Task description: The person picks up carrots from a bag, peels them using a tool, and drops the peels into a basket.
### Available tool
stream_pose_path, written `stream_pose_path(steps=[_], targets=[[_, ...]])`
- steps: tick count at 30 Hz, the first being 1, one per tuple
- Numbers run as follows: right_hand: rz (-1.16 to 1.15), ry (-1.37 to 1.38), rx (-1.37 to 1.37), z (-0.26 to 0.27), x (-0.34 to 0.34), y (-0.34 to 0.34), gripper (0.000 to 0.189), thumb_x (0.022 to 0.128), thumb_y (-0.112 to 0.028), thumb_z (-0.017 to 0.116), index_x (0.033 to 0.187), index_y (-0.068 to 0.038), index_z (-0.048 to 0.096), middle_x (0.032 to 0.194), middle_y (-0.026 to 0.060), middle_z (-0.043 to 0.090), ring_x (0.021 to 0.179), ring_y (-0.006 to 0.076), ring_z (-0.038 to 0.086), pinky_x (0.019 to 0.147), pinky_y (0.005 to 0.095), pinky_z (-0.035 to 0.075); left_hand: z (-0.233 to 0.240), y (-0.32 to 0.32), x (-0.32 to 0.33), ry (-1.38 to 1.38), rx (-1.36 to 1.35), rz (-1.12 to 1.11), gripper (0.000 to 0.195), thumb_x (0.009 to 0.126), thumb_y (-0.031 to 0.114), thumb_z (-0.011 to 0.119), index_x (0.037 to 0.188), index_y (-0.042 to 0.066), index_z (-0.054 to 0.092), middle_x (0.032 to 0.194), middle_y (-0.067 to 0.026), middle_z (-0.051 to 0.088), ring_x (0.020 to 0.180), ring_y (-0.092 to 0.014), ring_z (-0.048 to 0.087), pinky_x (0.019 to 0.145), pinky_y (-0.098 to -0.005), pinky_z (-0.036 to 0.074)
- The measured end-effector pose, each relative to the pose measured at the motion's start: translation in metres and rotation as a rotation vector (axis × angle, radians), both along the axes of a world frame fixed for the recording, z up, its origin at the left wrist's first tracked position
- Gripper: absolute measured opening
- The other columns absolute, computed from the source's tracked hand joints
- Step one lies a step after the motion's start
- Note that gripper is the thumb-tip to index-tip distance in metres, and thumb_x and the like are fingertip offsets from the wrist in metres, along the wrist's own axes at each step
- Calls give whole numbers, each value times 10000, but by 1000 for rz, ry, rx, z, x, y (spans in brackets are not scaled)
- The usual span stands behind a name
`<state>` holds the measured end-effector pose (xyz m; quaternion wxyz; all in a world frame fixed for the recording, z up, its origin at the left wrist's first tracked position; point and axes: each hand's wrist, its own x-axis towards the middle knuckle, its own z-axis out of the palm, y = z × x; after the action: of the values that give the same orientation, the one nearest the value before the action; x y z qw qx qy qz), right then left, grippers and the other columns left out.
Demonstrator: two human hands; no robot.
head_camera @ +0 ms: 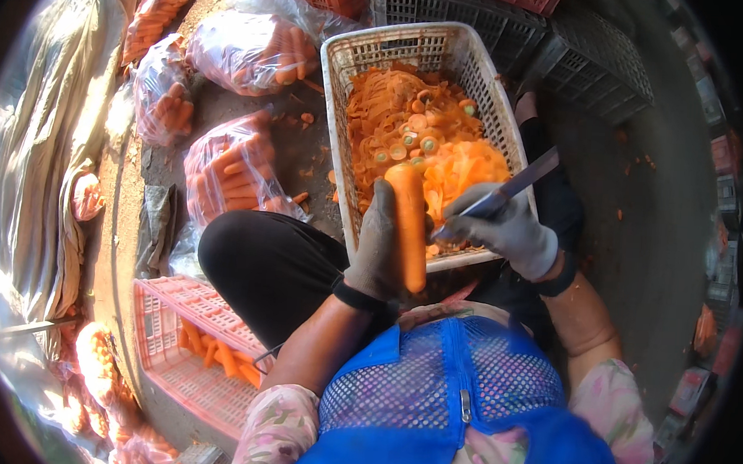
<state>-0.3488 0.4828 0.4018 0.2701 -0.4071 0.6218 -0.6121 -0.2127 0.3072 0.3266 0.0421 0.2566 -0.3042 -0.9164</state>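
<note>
My left hand (376, 254), in a grey work glove, holds a thick orange carrot (407, 227) upright, its surface smooth and bright. Gripped in my gloved right hand (507, 229) is a long, flat knife-like tool (496, 191). Its far end points up and to the right; the lower end is near the carrot and partly hidden by my fingers, so I cannot tell its shape. Below both hands stands a dirty white plastic crate (340, 161). Inside lie many carrot peelings (377, 116) and cut carrot ends (429, 145), some with green centres.
Clear plastic bags of carrots (230, 168) lie on the ground to the left. A pink crate (198, 298) on its side holds carrots (217, 353) by my left knee. Dark crates (458, 25) stand beyond the white one. Carrot scraps dot the floor (650, 202) at right.
</note>
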Motion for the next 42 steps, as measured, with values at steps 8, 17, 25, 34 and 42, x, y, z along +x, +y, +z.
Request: stream_pose_path(steps=[8, 17, 25, 34, 42], targets=[[-134, -2, 117, -15, -91, -33, 252, 964, -154, 938, 1115, 24, 843, 972, 123, 866, 866, 200, 836, 798, 337, 663, 17, 13, 4, 95, -266, -152, 693, 1174, 679, 542, 1471, 63, 653, 1123, -57, 741, 893, -152, 674, 786, -329, 572], [129, 99, 59, -7, 20, 8, 231, 950, -90, 931, 1136, 13, 840, 992, 112, 863, 897, 184, 840, 824, 331, 664, -1, 4, 0, 24, 64, -29, 759, 1129, 762, 548, 1465, 93, 673, 1130, -79, 750, 952, -238, 737, 856, -380, 628], [-190, 340, 137, -28, -113, -44, 191, 1010, -92, 886, 1153, 25, 836, 1012, 99, 867, 946, 150, 835, 850, 312, 665, 13, 21, 2, 183, -352, -73, 768, 1155, 705, 565, 1541, 44, 628, 1157, -54, 731, 931, -169, 698, 825, -315, 579], [186, 74, 91, -7, 27, 5, 226, 925, -53, 963, 1112, -18, 840, 994, 89, 850, 921, 165, 814, 833, 319, 635, -6, 4, 4, 64, 14, -47, 809, 1123, 796, 518, 1494, 86, 631, 1210, -102, 728, 1013, -255, 748, 921, -394, 627], [-341, 192, 130, -36, -129, -33, 286, 976, -143, 933, 1177, 28, 820, 995, 83, 860, 870, 146, 806, 750, 297, 642, 27, 22, 5, 154, -729, -238, 803, 1148, 778, 476, 1456, 59, 658, 1082, -93, 756, 898, -191, 711, 797, -335, 592]])
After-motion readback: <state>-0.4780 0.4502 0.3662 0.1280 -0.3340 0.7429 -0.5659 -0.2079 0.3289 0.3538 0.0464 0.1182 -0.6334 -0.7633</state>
